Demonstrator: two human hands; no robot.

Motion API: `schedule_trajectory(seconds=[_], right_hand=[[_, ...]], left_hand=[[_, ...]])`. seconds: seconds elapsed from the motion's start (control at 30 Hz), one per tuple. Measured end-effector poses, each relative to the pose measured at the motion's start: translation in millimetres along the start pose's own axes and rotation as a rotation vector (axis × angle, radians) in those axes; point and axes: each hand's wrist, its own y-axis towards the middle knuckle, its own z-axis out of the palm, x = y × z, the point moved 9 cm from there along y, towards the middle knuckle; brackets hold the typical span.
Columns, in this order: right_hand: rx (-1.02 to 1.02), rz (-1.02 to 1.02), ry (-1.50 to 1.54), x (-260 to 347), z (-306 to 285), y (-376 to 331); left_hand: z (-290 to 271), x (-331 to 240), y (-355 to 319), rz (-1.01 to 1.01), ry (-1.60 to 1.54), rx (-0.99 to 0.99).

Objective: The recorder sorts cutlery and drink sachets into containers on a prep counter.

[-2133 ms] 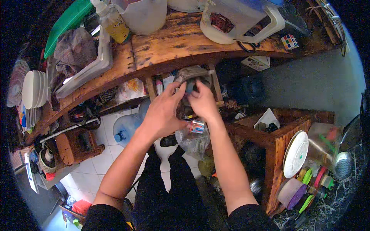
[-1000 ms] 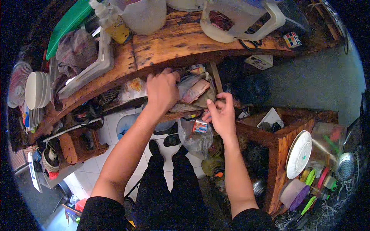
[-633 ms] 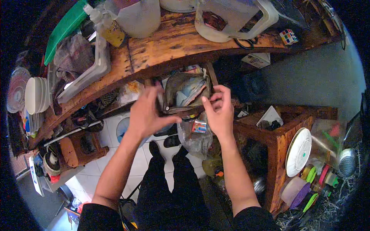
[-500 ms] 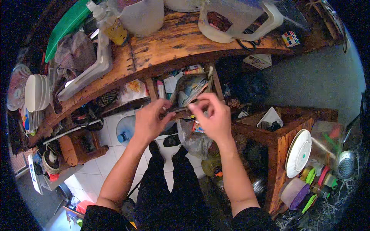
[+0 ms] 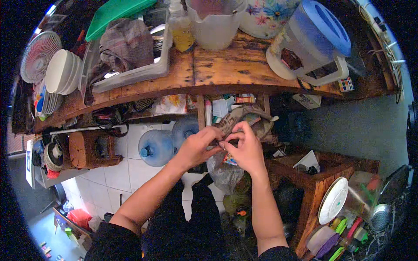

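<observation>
Closer together than half a second earlier, the left hand (image 5: pixel 198 148) and right hand (image 5: pixel 247 153) had met at the near edge of a patterned cloth pouch (image 5: pixel 232 119), and its mouth, wide open then, showed less of its inside. Beyond the fingers ran the wooden worktop (image 5: pixel 226 65); under it, just ahead of the fingertips, was an open drawer (image 5: pixel 201 112). Two blue water bottles (image 5: pixel 156 148) were on the floor (image 5: pixel 141 176), left of the fingers. Just past the fingertips lay the pouch, over the drawer. It looked light, soft and limp, easily crumpled and hardly slippery; its rim seemed the surest hold, pinched from both sides. Both hands' fingers were bent against their thumbs, gripping that near edge; exactly which part was too small to tell. Below them showed a clear plastic bag (image 5: pixel 226 176) and, smallest, a colourful box (image 5: pixel 230 159).
</observation>
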Motion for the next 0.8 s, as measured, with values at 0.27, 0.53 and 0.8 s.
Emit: schedule_trajectory(seconds=[0.27,0.53,0.8], right_hand=[[-0.177,-0.011,0.173,-15.8,-0.9,-4.8],[-0.529,-0.101,0.156,-38.1,-85.0,-11.4],[-0.656,-0.072,0.219,-44.6,-120.3,-11.8]], left_hand=[[-9.2,3.2,-3.9,-0.141,-0.091,-0.143],[-37.1,-13.9,12.2,-0.047,0.192,-0.13],[-63.6,-29.0,25.1,0.013,0.299,-0.207]])
